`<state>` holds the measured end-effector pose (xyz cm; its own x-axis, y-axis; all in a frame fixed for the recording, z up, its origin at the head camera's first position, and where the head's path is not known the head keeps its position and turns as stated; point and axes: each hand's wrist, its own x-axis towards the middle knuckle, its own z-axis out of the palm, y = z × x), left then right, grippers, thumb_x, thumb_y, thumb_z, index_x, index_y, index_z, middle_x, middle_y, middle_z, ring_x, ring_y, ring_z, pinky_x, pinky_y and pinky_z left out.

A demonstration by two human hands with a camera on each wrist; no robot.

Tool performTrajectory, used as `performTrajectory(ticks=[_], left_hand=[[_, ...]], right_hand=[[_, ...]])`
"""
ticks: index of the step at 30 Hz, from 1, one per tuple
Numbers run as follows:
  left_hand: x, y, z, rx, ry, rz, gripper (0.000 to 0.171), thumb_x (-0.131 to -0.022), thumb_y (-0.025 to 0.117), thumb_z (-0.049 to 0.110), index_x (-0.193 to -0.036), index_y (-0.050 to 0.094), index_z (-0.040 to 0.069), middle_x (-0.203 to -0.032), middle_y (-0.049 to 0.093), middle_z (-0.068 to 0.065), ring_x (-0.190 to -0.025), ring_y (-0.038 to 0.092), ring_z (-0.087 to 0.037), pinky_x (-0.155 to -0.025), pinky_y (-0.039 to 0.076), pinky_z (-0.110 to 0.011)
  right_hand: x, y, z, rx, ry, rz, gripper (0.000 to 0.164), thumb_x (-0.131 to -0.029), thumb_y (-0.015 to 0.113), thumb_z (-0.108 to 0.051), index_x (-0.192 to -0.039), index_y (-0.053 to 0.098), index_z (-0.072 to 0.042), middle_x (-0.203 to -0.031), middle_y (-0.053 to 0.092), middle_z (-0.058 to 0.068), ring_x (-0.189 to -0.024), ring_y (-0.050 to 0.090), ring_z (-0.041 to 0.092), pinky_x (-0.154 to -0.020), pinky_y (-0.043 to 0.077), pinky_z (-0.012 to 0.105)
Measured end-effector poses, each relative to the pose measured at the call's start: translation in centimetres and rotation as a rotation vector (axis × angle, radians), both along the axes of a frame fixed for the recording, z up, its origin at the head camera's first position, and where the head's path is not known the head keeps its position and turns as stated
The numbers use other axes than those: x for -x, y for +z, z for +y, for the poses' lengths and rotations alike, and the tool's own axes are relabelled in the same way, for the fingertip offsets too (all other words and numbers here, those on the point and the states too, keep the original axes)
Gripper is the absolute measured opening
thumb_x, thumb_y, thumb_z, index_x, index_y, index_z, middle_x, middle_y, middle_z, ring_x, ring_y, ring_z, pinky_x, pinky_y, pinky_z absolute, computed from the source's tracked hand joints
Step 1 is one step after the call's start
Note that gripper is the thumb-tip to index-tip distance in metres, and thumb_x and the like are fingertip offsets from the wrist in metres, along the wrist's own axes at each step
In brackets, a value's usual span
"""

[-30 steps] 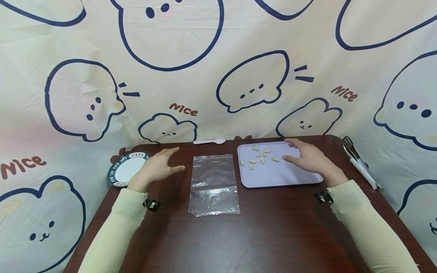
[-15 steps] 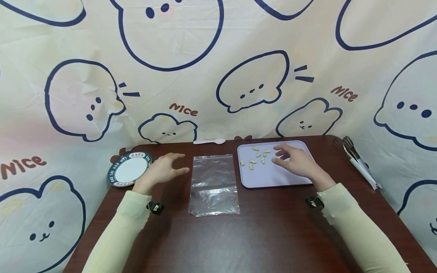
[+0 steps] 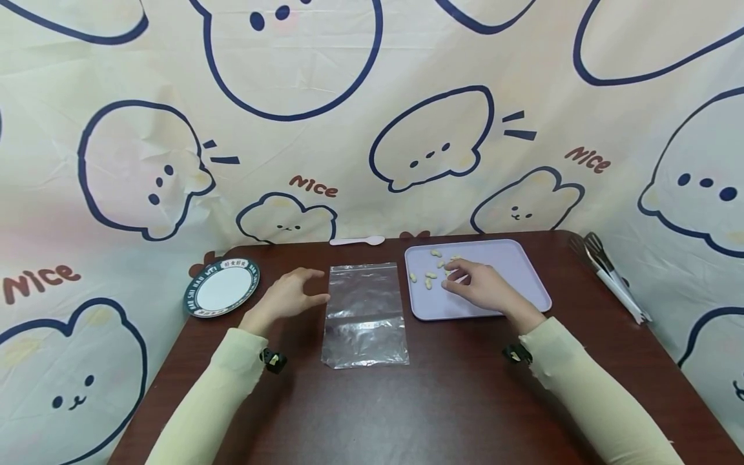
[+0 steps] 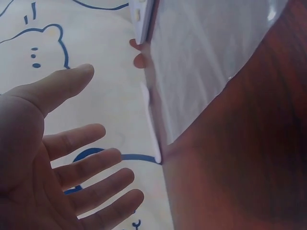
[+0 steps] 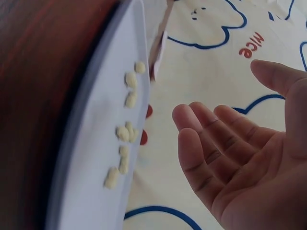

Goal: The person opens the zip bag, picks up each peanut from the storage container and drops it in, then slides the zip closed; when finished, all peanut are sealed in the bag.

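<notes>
A clear zip bag (image 3: pixel 365 316) lies flat in the middle of the table. My left hand (image 3: pixel 289 297) hovers at its left edge, fingers apart and holding nothing, as the left wrist view also shows. To the right is a pale lilac tray (image 3: pixel 511 278) bearing several peanuts (image 3: pixel 429 283) on its left half. Above the tray is my right hand (image 3: pixel 479 284), its fingers loosely bent beside the peanuts and hiding some of them in the head view. In the right wrist view, nothing is between the thumb and fingers (image 5: pixel 191 148).
A round plate with a dark green rim (image 3: pixel 194 298) sits at the left edge. A white plastic spoon (image 3: pixel 357 241) lies along the back edge. Tongs and a whisk (image 3: pixel 616 278) lie at the right edge. A printed cloth (image 3: pixel 349 148) hangs behind the table.
My right hand has moved left across the tray toward the peanuts, its fingers bending more. My left hand has shifted right, from beside the plate to the bag's edge.
</notes>
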<state>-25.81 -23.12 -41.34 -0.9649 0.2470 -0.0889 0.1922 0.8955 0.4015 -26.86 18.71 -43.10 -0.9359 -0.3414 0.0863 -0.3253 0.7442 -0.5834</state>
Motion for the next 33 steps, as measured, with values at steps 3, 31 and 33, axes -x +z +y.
performTrajectory(ticks=[3,31,33], left_hand=[[0.0,-0.4,0.2,-0.008,-0.012,0.006,0.067,-0.089,0.071,0.048,-0.143,0.053,0.013,-0.147,0.052,-0.017,-0.135,0.048,-0.039,-0.107,0.04,-0.062],[0.1,-4.6,2.3,0.033,-0.099,-0.028,0.068,-0.085,0.077,0.041,-0.141,0.055,0.01,-0.142,0.054,-0.017,-0.126,0.056,-0.034,-0.101,0.047,-0.055],[0.1,-4.9,2.4,0.059,-0.096,-0.039,0.07,-0.084,0.077,0.043,-0.142,0.054,0.011,-0.144,0.052,-0.019,-0.128,0.053,-0.037,-0.102,0.046,-0.057]], right_hand=[[-0.1,-0.5,-0.6,0.018,0.021,-0.009,0.044,-0.094,0.066,-0.038,-0.13,0.063,-0.012,-0.109,0.075,0.007,-0.097,0.07,0.024,-0.085,0.054,0.043],[-0.5,-3.8,-4.7,0.131,0.138,-0.144,0.033,-0.096,0.064,-0.026,-0.121,0.066,-0.006,-0.103,0.074,0.007,-0.086,0.07,0.013,-0.077,0.055,0.03],[-0.5,-3.9,-5.1,0.129,0.144,-0.157,0.032,-0.096,0.063,-0.026,-0.121,0.067,-0.006,-0.102,0.074,0.005,-0.085,0.069,0.011,-0.074,0.055,0.029]])
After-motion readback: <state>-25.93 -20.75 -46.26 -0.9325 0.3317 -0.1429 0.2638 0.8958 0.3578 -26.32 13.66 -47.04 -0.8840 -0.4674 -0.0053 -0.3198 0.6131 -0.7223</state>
